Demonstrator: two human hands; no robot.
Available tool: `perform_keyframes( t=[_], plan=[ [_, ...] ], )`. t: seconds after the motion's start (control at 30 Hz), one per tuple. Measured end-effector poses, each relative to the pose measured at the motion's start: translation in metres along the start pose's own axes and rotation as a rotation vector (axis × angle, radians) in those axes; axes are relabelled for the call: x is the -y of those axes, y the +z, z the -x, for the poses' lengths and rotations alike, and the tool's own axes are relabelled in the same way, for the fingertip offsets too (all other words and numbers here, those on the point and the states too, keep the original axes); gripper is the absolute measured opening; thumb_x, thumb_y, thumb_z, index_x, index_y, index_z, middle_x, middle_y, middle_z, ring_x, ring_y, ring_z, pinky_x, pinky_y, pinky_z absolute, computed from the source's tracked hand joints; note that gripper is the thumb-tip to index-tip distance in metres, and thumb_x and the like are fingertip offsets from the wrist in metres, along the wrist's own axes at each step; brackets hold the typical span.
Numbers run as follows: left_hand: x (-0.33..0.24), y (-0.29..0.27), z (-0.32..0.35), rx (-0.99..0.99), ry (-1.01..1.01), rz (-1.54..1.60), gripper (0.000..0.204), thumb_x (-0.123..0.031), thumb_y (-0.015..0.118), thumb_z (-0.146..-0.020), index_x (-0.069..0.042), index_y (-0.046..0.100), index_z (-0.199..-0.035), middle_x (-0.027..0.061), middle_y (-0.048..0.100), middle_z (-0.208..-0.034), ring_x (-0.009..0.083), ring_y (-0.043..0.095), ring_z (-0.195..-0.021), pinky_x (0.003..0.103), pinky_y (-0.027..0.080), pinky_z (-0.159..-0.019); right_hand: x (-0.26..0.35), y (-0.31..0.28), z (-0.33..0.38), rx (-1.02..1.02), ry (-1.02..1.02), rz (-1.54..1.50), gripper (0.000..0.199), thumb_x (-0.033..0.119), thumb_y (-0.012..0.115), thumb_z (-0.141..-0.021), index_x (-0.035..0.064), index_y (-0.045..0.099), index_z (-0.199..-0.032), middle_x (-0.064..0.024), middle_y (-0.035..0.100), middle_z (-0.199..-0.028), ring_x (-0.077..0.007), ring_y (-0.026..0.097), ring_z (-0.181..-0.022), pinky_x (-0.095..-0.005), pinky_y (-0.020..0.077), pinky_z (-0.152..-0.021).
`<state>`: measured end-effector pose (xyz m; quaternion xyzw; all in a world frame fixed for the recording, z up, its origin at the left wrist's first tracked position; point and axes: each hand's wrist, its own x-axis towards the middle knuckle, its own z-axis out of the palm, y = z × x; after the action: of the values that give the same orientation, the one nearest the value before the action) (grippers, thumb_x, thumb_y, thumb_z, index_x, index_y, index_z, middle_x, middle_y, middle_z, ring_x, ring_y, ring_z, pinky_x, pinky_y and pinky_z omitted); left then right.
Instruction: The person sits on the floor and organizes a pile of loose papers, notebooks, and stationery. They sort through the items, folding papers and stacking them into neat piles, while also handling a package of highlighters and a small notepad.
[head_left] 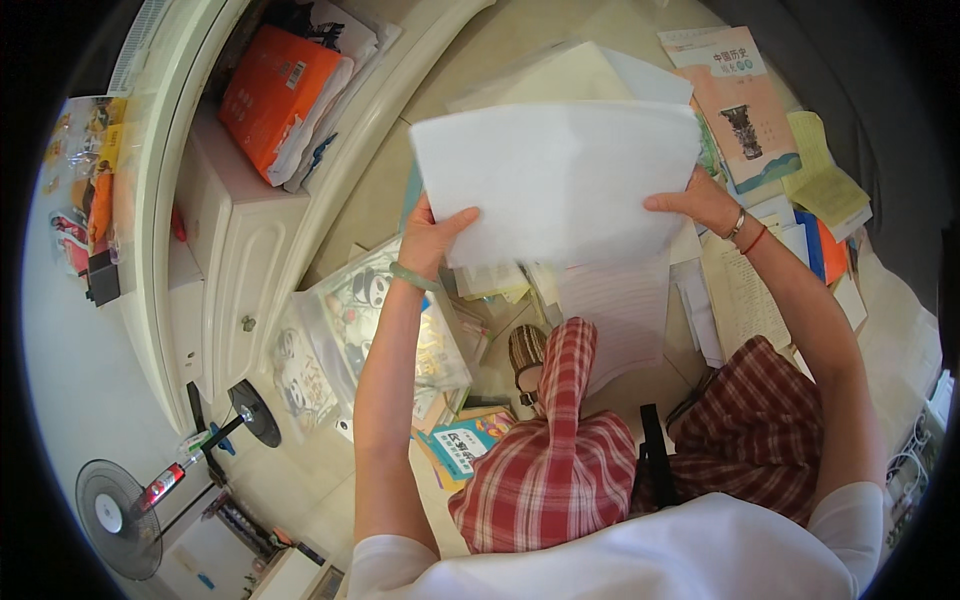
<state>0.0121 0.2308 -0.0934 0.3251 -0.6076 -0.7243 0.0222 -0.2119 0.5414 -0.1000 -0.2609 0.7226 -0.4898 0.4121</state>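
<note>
A stack of white paper (560,165), its sheets' number hidden, is held up in front of me by both hands. My left hand (432,235) pinches its left edge, thumb on top and fingers behind. On the opposite edge my right hand (700,203) grips in the same way. The top sheet looks blank. Below it a lined sheet (625,320) with pinkish rules lies over the floor. More pale sheets (570,75) in a clear sleeve show beyond the stack's far edge.
A textbook (738,115) and a yellow-green booklet (825,170) lie at the far right. A clear panda-print bag (375,320) stands beside my left forearm, near a blue book (465,447). An orange package (280,100) sits in the white cabinet (240,215); a fan (115,515) stands lower left.
</note>
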Motion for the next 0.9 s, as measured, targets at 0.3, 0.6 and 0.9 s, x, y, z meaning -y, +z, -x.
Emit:
perform_keyframes(
  t=[0.3,0.6,0.9],
  plan=[
    [-0.017,-0.001,-0.006,0.057,0.231,-0.182,0.028,-0.002,0.074,-0.075,-0.005,0.060,-0.098,0.0058,0.065,-0.102,0.0128,0.059,-0.092,0.029,0.048,-0.084,0.006,0.010,0.000,-0.143,-0.044,0.029,0.043,0.018,0.078,-0.075,0.0004,0.060,-0.109,-0.0081,0.064,-0.105,-0.0147,0.059,-0.096,-0.0277,0.0472,-0.087],
    [0.026,0.004,-0.025,-0.019,0.087,-0.145,0.026,-0.008,0.071,-0.081,-0.004,0.064,-0.105,0.0034,0.066,-0.100,0.0109,0.060,-0.091,0.027,0.049,-0.083,-0.013,0.001,-0.003,-0.097,0.120,0.062,0.064,0.027,0.078,-0.072,0.0012,0.049,-0.122,-0.0103,0.059,-0.115,-0.0178,0.057,-0.101,-0.0296,0.0474,-0.088],
    [-0.020,-0.004,-0.002,-0.016,0.017,0.360,0.041,-0.031,0.053,-0.094,-0.005,0.051,-0.125,0.0054,0.058,-0.119,0.0158,0.057,-0.105,0.031,0.046,-0.089,0.015,0.002,-0.015,-0.069,0.273,-0.162,0.052,0.029,0.066,-0.083,0.0016,0.048,-0.124,-0.0087,0.061,-0.105,-0.0151,0.062,-0.086,-0.0287,0.0539,-0.056]
  ],
)
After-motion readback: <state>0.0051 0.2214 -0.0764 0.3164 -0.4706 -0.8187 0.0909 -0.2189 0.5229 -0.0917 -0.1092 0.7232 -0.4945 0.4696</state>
